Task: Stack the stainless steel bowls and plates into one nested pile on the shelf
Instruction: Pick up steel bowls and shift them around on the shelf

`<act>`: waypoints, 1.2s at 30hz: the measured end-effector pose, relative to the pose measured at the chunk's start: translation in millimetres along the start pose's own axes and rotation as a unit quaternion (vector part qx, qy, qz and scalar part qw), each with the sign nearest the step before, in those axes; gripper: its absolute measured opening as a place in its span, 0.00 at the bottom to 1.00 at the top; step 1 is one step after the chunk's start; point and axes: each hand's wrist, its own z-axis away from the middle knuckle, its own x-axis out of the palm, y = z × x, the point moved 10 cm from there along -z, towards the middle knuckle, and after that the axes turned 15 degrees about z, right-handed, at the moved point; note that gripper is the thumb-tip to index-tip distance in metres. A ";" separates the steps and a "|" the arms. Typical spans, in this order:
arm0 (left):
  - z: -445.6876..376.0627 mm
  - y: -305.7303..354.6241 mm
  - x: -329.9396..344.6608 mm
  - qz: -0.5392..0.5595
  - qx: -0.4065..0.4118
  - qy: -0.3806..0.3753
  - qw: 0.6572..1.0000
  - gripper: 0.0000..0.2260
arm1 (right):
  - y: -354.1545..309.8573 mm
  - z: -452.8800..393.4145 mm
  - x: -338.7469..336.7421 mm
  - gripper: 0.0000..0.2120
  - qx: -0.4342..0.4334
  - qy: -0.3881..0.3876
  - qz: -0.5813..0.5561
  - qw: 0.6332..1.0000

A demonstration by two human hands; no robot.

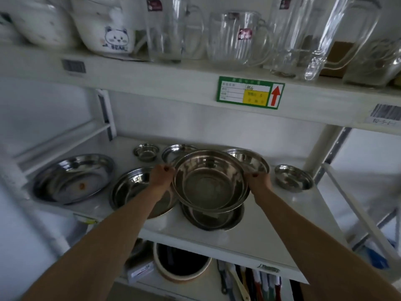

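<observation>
Held at frame centre: a large shiny steel bowl (211, 181), tilted toward the camera, above a plate (213, 217) lying flat near the front edge of the shelf (282, 224). At left, a wide shallow plate (72, 180); between it and the held bowl, a second plate (132, 187), partly hidden. Along the back, a small bowl (145, 151), a half-hidden dish (175, 151) and another bowl (249, 159); at right, a small bowl (293, 177) standing apart.

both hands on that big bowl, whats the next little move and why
Probably lower the big bowl straight down into the dish under it. The left hand and right hand grip opposite rims, and it appears lifted, roughly centred over that dish, so it should nest there.
</observation>
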 end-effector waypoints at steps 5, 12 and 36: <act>-2.4 -21.9 -55.5 0.082 -0.046 0.053 0.994 0.06 | -24.3 7.9 50.7 0.10 -0.005 -0.024 -0.023 0.999; -6.7 -50.3 -124.4 0.127 -0.085 0.119 0.981 0.08 | -51.2 7.2 127.7 0.09 -0.015 -0.088 -0.029 0.996; -18.1 -122.7 -199.6 0.068 -0.129 0.176 0.973 0.13 | -75.4 12.3 236.0 0.16 -0.065 -0.129 0.076 0.987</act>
